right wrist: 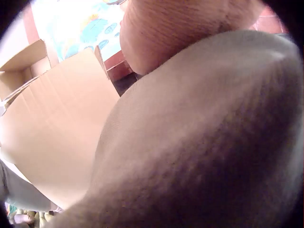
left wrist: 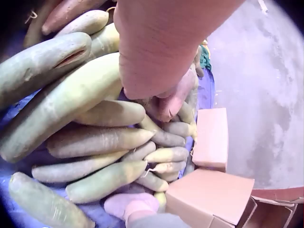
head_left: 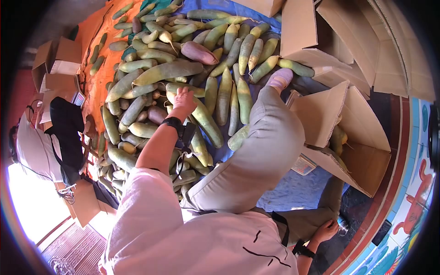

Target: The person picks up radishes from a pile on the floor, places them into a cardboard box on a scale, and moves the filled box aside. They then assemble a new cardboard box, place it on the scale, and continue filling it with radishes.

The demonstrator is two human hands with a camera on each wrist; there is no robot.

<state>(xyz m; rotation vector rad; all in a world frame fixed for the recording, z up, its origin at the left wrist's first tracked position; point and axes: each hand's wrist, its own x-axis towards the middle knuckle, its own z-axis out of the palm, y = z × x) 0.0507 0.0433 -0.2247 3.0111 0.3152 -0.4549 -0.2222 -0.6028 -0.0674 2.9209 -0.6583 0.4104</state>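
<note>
My left hand [head_left: 184, 100] reaches into the pile and grips a long green radish [head_left: 207, 123] near its upper end. From the left wrist view, the pale body of that radish [left wrist: 66, 104] runs under the hand, which hides its end and my fingertips. Other green radishes [head_left: 169, 72] lie close around, and a purple-red radish [head_left: 199, 52] is just beyond. My right hand [head_left: 324, 233] rests on my bent right leg [head_left: 331, 201], away from the pile. The right wrist view shows this hand [right wrist: 185, 33] against the trouser cloth, its fingers out of sight.
Beside my left leg [head_left: 256, 151] stands an open cardboard box [head_left: 366, 123] with radishes inside. More cardboard boxes [head_left: 298, 27] are at the back right. A scale [head_left: 303, 165] sits by the near box. Blue sheeting [head_left: 293, 190] and orange sheeting [head_left: 94, 55] cover the floor.
</note>
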